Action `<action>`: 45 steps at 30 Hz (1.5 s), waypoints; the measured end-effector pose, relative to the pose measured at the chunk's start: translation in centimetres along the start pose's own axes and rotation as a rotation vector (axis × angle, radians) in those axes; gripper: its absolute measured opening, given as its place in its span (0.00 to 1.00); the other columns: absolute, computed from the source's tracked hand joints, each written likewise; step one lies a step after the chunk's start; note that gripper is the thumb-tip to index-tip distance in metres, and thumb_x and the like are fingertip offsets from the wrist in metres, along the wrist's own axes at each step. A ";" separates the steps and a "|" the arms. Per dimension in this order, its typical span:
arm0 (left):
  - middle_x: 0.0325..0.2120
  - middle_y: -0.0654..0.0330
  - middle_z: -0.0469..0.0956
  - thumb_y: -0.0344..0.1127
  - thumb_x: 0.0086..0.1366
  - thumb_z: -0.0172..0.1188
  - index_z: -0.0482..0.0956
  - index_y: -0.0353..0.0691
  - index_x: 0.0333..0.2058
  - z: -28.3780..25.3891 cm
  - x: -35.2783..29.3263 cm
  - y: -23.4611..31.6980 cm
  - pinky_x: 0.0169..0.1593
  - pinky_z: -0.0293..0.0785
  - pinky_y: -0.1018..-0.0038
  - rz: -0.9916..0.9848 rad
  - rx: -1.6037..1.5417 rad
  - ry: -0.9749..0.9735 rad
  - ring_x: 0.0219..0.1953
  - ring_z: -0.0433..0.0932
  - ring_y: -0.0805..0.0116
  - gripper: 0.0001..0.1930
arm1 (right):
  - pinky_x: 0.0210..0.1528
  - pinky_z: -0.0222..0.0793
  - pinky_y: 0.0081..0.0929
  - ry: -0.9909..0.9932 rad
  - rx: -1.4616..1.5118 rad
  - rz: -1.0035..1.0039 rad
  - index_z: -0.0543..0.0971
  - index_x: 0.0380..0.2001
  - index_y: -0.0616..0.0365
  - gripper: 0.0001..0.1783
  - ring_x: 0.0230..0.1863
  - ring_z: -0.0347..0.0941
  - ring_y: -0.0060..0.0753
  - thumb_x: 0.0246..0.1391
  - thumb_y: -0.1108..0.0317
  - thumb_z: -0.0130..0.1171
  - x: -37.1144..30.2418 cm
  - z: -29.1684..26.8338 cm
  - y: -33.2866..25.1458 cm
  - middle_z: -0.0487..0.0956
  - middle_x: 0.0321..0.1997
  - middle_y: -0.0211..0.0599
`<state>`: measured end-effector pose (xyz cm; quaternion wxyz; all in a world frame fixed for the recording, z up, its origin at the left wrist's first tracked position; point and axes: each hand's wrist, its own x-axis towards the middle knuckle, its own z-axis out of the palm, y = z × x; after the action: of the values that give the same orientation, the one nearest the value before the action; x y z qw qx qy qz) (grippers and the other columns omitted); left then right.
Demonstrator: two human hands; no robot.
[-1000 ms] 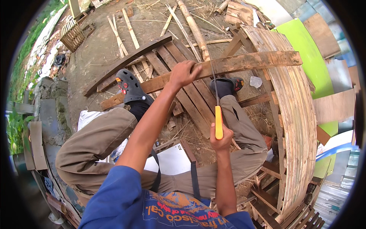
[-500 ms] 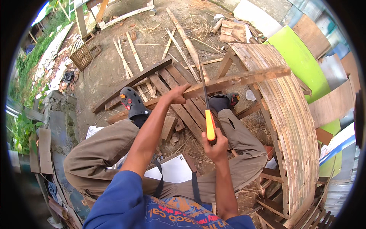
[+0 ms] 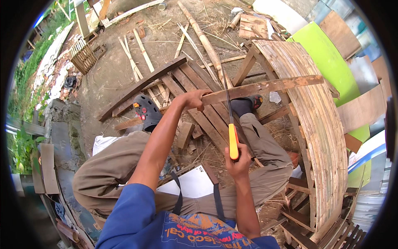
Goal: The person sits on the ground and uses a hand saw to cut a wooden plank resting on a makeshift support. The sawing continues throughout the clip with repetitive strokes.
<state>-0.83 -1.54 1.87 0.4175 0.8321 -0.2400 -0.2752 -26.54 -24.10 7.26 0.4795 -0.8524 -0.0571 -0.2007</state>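
Observation:
A long brown wooden plank (image 3: 265,87) lies crosswise in front of me, its right end over the edge of a slatted bamboo bench (image 3: 317,145). My left hand (image 3: 193,99) is closed around it, left of the saw. My right hand (image 3: 239,162) grips the yellow and black handle of a handsaw (image 3: 233,140). Its thin blade points away from me and crosses the plank just right of my left hand. How deep the teeth sit in the wood cannot be made out. My left clog (image 3: 146,112) is by the plank's left stretch.
Beneath the plank is a dark slatted wooden frame (image 3: 182,81). A white board (image 3: 192,184) lies between my legs, near a short wood block (image 3: 184,135). Bamboo poles (image 3: 203,39) and sticks litter the ground ahead. A lime-green panel (image 3: 327,62) leans at the right; a low concrete wall (image 3: 62,137) stands left.
My right hand has drawn the saw a little toward me and to the right. The plank's right end sits slightly farther right. My left hand keeps its hold.

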 end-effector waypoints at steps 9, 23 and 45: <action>0.40 0.57 0.85 0.37 0.45 0.70 0.81 0.40 0.52 -2.3 2.5 -3.4 0.46 0.77 0.65 -0.012 -0.042 -0.104 0.43 0.82 0.63 0.31 | 0.27 0.69 0.28 -0.027 0.000 -0.119 0.74 0.44 0.61 0.19 0.21 0.72 0.30 0.65 0.56 0.64 2.4 1.0 -0.1 0.75 0.23 0.34; 0.31 0.47 0.86 0.69 0.47 0.72 0.88 0.45 0.41 0.7 0.4 2.4 0.43 0.80 0.56 -0.043 0.329 0.443 0.37 0.85 0.46 0.34 | 0.21 0.62 0.31 -0.025 -0.131 0.045 0.77 0.27 0.63 0.11 0.14 0.66 0.34 0.59 0.69 0.66 -0.1 0.5 -2.1 0.69 0.14 0.38; 0.27 0.47 0.85 0.68 0.44 0.74 0.89 0.39 0.32 -1.5 2.5 2.6 0.40 0.78 0.58 -0.163 0.288 0.453 0.33 0.85 0.48 0.33 | 0.28 0.70 0.42 -0.063 0.054 -0.020 0.77 0.27 0.63 0.09 0.26 0.77 0.57 0.52 0.71 0.66 4.3 3.9 7.5 0.77 0.24 0.53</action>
<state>1.50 -3.67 4.13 0.3145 0.9397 -0.1093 -0.0781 -19.26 -25.24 1.20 0.4984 -0.8443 -0.0861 -0.1768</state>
